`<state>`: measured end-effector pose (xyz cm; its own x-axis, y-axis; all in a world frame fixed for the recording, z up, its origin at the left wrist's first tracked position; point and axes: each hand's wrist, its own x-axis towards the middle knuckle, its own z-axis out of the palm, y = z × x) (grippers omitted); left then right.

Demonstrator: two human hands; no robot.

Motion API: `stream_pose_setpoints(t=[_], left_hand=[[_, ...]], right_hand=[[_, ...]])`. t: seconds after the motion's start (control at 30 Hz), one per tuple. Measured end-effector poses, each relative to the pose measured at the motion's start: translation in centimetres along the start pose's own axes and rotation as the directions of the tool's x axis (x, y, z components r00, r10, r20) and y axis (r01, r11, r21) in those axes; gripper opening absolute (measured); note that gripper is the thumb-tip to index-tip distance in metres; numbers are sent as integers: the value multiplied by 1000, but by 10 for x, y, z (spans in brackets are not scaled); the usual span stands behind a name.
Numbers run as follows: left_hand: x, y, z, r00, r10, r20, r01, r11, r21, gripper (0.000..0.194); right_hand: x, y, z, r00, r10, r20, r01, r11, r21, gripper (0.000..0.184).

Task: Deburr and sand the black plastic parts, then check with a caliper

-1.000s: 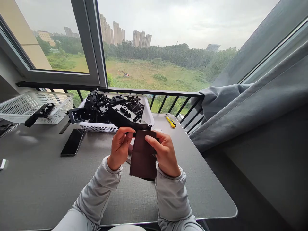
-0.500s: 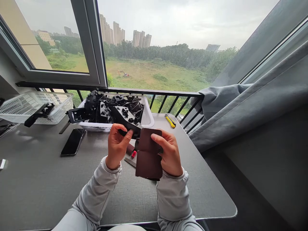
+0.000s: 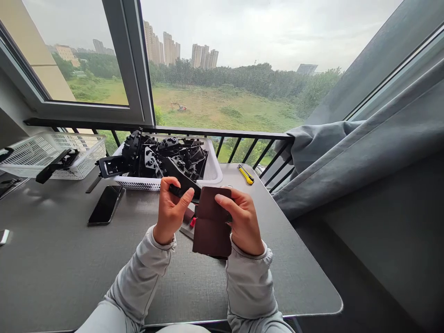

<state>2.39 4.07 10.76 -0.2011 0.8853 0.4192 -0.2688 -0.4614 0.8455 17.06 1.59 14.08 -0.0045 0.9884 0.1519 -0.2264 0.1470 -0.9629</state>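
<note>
My left hand (image 3: 171,212) grips a black moulded plastic part (image 3: 182,184) whose far end reaches into the pile in the white basket. My right hand (image 3: 243,222) pinches a dark brown creased pad (image 3: 211,226), its fingers on top near the upper edge. The pad sits close to the black part's near end and partly hides it. Below and between my hands lie a small dark brown piece (image 3: 188,215), a red-tipped item (image 3: 193,222) and a grey strip (image 3: 185,232), partly hidden by the pad.
A white slotted basket (image 3: 163,184) holds several black plastic parts. Another white basket (image 3: 52,155) with a black part stands at the left. A phone (image 3: 105,205) and a yellow utility knife (image 3: 246,174) lie on the grey table (image 3: 62,273). A black railing (image 3: 222,133) and grey curtain (image 3: 347,157) border the table.
Over the second, the brown pad has shifted right, uncovering the red-tipped item. The black part has tilted toward my left hand. Little differs in the last half second.
</note>
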Motion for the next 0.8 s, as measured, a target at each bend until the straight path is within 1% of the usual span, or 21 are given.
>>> stream_pose_setpoints(t=[0.07, 0.13, 0.23, 0.33, 0.43, 0.53, 0.67, 0.7, 0.8], left_hand=[[0, 0, 0, 999, 43, -21, -42, 999, 20, 33], [-2, 0, 2, 997, 71, -17, -70, 997, 27, 34], [-5, 0, 3, 998, 59, 25, -59, 998, 12, 34], [-6, -2, 3, 997, 53, 62, -54, 999, 8, 31], [-5, -1, 2, 991, 130, 35, -132, 989, 60, 32], [-3, 0, 2, 979, 202, 14, -202, 974, 106, 32], [-5, 0, 2, 981, 161, 106, -168, 984, 59, 25], [-5, 0, 2, 982, 150, 115, -157, 987, 48, 24], [-7, -2, 3, 988, 130, 79, -133, 990, 43, 27]], right_hand=[[0, 1, -1, 1000, 1, 2, -1, 1000, 0, 17], [0, 2, 0, 999, 1, 33, -1, 1000, -6, 18], [1, 5, 3, 997, -27, 76, 30, 998, -46, 22], [3, 6, 3, 995, -49, 89, 59, 993, -106, 23], [2, 3, -1, 997, -41, 65, 51, 987, -150, 23], [0, 1, -3, 998, -46, 37, 50, 989, -142, 22], [-2, 1, 2, 995, -34, 98, 45, 992, -119, 22], [-2, 1, 3, 994, -30, 109, 43, 992, -118, 22], [0, 1, 4, 993, -4, 114, 17, 993, -115, 23]])
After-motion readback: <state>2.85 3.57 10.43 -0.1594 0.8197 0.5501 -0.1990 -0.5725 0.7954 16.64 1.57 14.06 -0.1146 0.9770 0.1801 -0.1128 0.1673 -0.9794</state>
